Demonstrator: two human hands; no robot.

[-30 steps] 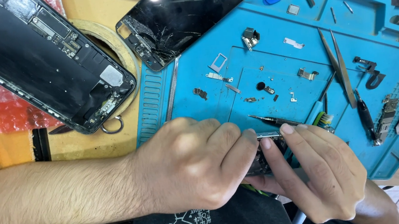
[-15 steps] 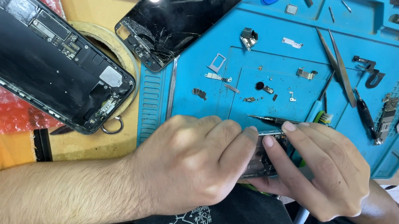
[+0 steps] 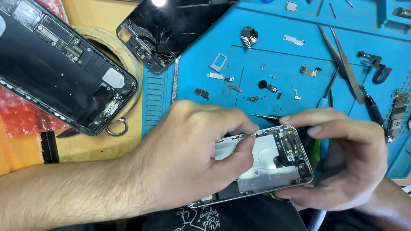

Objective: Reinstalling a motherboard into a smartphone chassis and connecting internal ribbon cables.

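Note:
Both hands hold an opened silver phone housing (image 3: 266,167) just in front of the blue repair mat (image 3: 280,53). My left hand (image 3: 189,154) grips its left part, with thumb and finger pressed on the inner plate. My right hand (image 3: 343,160) cradles the right end from below, fingers curled over the top edge by the dark camera parts. A thin screwdriver tip (image 3: 266,117) pokes out above the housing, between my hands.
A black phone housing (image 3: 44,60) lies at upper left on a tape roll (image 3: 127,62). A cracked phone screen (image 3: 181,17) rests at top centre. Tweezers (image 3: 343,59), small screws, brackets and a SIM tray (image 3: 219,61) are scattered on the mat. Tools lie at right.
The silver housing has tipped up and is now plainly exposed between my hands. My left fingers shifted onto its inner plate; my right hand opened around its end.

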